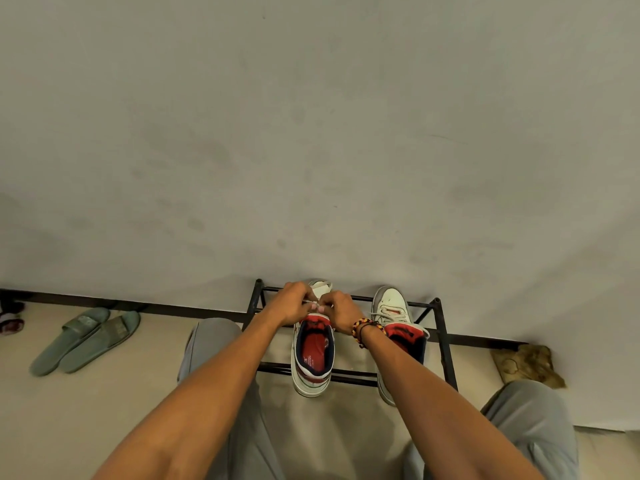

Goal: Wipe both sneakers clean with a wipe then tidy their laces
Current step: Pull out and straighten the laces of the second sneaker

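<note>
Two white sneakers with red insoles stand on a low black metal rack (446, 344) against the wall, toes toward the wall. Over the left sneaker (313, 355) both hands meet above its tongue. My left hand (289, 304) and my right hand (341, 311) each pinch the grey-white laces (311, 302) between fingertips and thumb, knuckles almost touching. The right sneaker (394, 311) stands apart to the right, its laces lying loose across the tongue; my right forearm covers its heel. No wipe is visible.
A pair of grey-green slides (85, 339) lies on the beige floor at the left. A crumpled brown bag (526, 363) sits by the wall at the right. My knees in grey trousers (214, 344) flank the rack. The wall rises right behind it.
</note>
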